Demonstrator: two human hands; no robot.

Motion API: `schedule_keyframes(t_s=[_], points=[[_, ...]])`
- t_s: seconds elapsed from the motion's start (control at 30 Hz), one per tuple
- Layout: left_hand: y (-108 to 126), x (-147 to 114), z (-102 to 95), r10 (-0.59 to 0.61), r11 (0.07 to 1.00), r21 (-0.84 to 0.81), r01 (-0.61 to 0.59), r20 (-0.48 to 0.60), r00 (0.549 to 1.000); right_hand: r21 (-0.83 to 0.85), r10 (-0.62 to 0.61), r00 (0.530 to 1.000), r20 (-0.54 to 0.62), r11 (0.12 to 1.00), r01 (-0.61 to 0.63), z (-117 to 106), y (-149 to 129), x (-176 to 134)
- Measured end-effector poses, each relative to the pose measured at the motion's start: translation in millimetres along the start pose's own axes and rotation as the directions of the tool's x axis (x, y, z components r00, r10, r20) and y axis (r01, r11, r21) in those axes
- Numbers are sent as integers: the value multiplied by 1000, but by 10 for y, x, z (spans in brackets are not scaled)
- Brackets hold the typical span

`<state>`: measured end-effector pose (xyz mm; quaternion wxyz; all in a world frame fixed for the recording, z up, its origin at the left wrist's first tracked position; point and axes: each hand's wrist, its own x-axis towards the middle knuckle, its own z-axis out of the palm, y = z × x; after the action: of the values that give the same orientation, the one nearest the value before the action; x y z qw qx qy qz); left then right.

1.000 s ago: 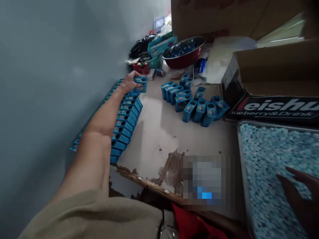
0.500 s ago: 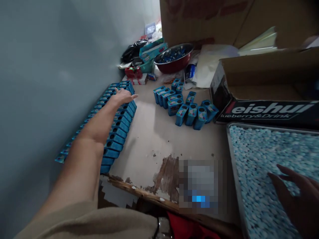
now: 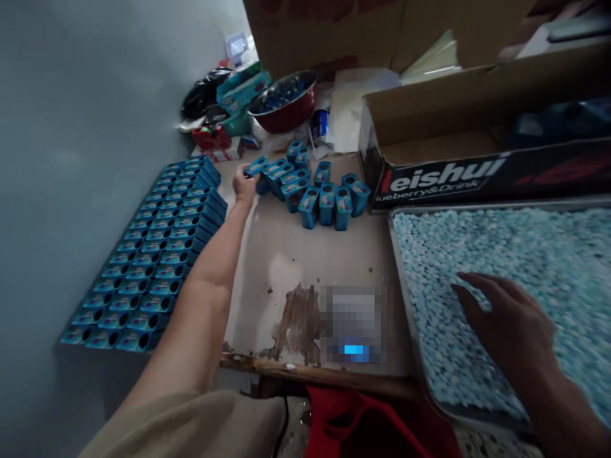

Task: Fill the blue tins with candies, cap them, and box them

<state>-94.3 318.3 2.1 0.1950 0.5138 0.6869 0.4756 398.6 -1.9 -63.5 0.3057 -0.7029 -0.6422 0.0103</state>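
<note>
I have the left hand (image 3: 244,183) stretched forward over the table (image 3: 267,254), with its fingers bent and closed around the near left end of one blue box (image 3: 256,166). This box is at the left edge of a loose group of boxes (image 3: 327,200); whether it is lifted from the table, I cannot tell. To the left of my arm, many similar boxes in rows (image 3: 139,271) stand closely side by side, along the wall (image 3: 62,191). My right hand (image 3: 513,324) is half open, thumb and fingers apart, above the tray (image 3: 405,286) of small blue and white pieces (image 3: 429,254); I cannot tell if it touches them. Behind the tray is the open carton (image 3: 439,175), and behind the loose group, the red bowl (image 3: 292,113).
</note>
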Motion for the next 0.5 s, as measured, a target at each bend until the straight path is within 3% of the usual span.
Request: schedule_keyframes(t_s=[0.07, 0.13, 0.2, 0.27, 0.33, 0.43, 0.5], points=[[80, -174, -198, -57, 998, 22, 63, -206, 977, -27, -13, 1000, 22, 1000, 14, -36, -29, 17], [115, -443, -454, -53, 998, 22, 60, -235, 971, -41, -30, 999, 13, 999, 31, -66, -51, 36], [112, -827, -712, 41, 999, 0, -42, -222, 974, -55, -35, 999, 34, 998, 37, -83, -56, 57], [121, -1329, -905, 113, 989, -90, -118, -64, 992, -61, -31, 996, 81, 997, 36, -86, -44, 75], [186, -1913, -968, 116, 978, -190, -90, 133, 984, -79, -18, 990, 139, 996, 30, -77, -17, 84], [370, -2749, -784, 123, 972, -234, -17, 449, 885, -112, -3, 981, 194, 993, 25, -46, 53, 80], [475, -3157, -556, 152, 965, -262, 2, 567, 810, -114, 2, 983, 184, 993, 20, -16, 113, 72]])
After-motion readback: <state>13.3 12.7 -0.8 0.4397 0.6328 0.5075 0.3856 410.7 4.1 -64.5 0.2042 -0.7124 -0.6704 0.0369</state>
